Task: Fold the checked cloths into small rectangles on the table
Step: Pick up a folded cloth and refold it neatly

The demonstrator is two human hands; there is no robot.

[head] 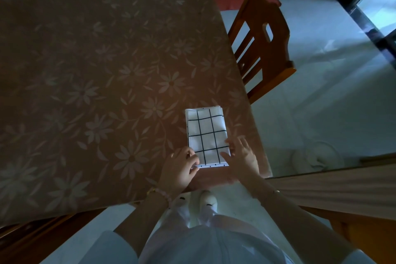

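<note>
Head view: checked cloth (206,136), folded narrow near the table's (90,75) near-right edge; my left hand (181,168) pinches its near-left corner, right hand (242,153) rests open on the right edge; square layers before creasing.

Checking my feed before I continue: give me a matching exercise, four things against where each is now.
1 cloth
2 left hand
3 right hand
4 chair

A at the table's right side
B on the cloth's near left corner
C folded, near the table's right edge
D at the cloth's near right corner

Pairs: 1-C, 2-B, 3-D, 4-A
</note>
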